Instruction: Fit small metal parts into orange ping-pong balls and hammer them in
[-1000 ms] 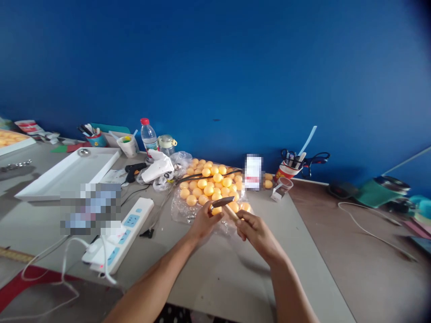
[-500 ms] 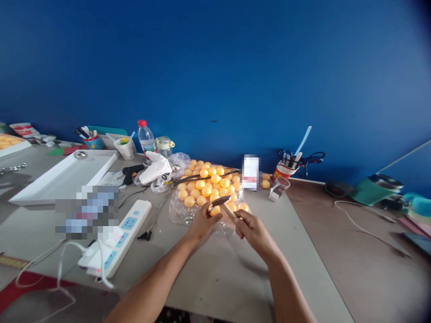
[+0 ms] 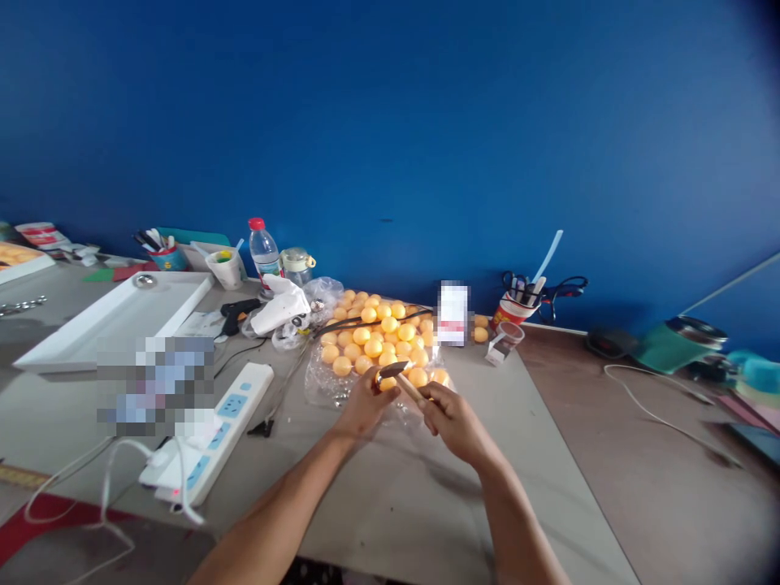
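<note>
My right hand [image 3: 456, 416] is closed around the wooden handle of a small hammer [image 3: 409, 388]. Its dark metal head lies right over the fingers of my left hand [image 3: 364, 404]. Those fingers are curled around a small shiny round thing, mostly covered by the hammer head and my fingers. Just beyond both hands, orange balls [image 3: 373, 345] that look like table tennis balls are heaped on a clear plastic bag [image 3: 322, 388]. A black cable [image 3: 350, 322] runs across the heap.
To the left are a white power strip [image 3: 244, 416], a white tray [image 3: 67, 353] with a shiny metal piece, and a black glue gun [image 3: 232, 315]. A water bottle [image 3: 263, 250] stands behind. At right are a pen cup [image 3: 515, 311] and a small clear cup [image 3: 508, 333].
The hammer head has come down and slightly left, from raised above my left hand to close against the thing held there. My left hand has hardly moved.
</note>
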Demonstrator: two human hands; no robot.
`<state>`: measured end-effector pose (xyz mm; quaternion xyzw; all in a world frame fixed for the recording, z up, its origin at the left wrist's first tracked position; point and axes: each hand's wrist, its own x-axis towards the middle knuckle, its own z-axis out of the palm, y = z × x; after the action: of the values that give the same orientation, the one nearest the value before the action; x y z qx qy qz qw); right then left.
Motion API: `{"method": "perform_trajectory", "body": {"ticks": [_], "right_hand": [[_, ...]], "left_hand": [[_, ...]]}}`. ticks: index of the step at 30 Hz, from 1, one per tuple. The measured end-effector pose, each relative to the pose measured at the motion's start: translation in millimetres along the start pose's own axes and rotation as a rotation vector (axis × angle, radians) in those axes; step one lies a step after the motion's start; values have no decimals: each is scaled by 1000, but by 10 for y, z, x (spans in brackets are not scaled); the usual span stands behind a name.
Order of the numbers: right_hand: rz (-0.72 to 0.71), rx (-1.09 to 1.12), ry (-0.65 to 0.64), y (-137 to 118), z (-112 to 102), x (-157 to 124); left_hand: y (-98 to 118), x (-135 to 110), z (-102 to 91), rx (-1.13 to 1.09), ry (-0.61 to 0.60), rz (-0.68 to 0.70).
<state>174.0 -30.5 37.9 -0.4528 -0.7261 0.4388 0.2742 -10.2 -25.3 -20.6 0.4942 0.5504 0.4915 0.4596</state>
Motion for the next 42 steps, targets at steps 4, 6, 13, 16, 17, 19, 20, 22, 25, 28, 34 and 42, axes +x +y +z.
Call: {"method": "perform_trajectory", "body": {"ticks": [4, 6, 13, 16, 17, 19, 20, 22, 25, 28, 34, 42], "right_hand": [[-35, 15, 8, 16, 6, 1], [-22, -21, 25, 23, 12, 8], [-75, -68, 162, 70, -29, 23], [-90, -211, 362, 163, -39, 63], [-81, -251, 425, 204, -43, 83], [-21, -323, 525, 289, -61, 122], [27, -362, 568, 328, -79, 139], [138, -434, 638, 395, -131, 164], [318, -515, 695, 470, -234, 179], [501, -572, 692, 535, -323, 181], [653, -612, 550, 611, -361, 196], [651, -705, 510, 604, -319, 218]], "left_hand": [[9, -8, -9, 17, 9, 13], [15, -11, -12, -22, -29, 7], [17, -16, -14, -50, 5, -36], [60, -31, -10, -100, 18, -57], [79, -39, -9, -113, 32, -59], [115, -54, -8, -123, 67, -74], [129, -60, -9, -135, 79, -84], [144, -64, -11, -169, 95, -83], [136, -55, -17, -178, 118, -79], [102, -34, -27, -150, 130, -55], [38, -7, -29, -119, 114, -19], [106, -37, -22, -131, 99, -34]]}}
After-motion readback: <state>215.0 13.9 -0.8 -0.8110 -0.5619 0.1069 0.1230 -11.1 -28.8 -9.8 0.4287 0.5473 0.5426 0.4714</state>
